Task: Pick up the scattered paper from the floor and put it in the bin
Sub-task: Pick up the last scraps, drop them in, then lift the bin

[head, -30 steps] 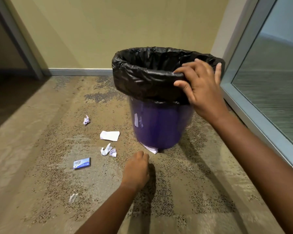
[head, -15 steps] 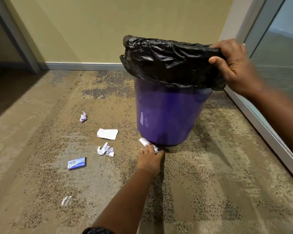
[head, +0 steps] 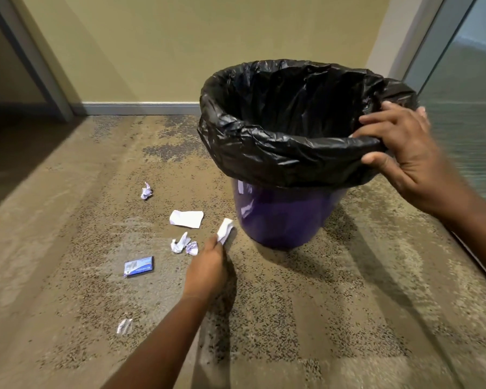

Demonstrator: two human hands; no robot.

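Standing on the speckled carpet (head: pixel 306 304) is the purple bin (head: pixel 281 217), the biggest thing here. A black bag (head: pixel 264 153) lines it and folds over the rim, and its mouth is wide open. The bin seems to lean a little toward the person, though I cannot be sure.

The right hand (head: pixel 404 153) is on the near right edge of the rim. Its fingers curl over the top and its thumb presses under, so it is closed on the bag and rim.

The left hand (head: pixel 206 265) is low, near the floor, just left of the bottom of the bin. Its fingertips are pinched tight on a white scrap of paper (head: pixel 225 231). The scrap sticks up and away from the fingers, pointing toward the bin.

This is what matters most for the next move: the open mouth of the bin is up and to the right of the left hand. The left hand already has the scrap, so I think it should lift it over the near rim and let go.

More paper lies on the floor to the left: a flat white piece (head: pixel 187 219), a blue card (head: pixel 139 266), a crumpled pair (head: pixel 184 244), a small ball (head: pixel 146 190) farther off, and a tiny bit (head: pixel 124 326) nearest the person. So most of the job is still to do.
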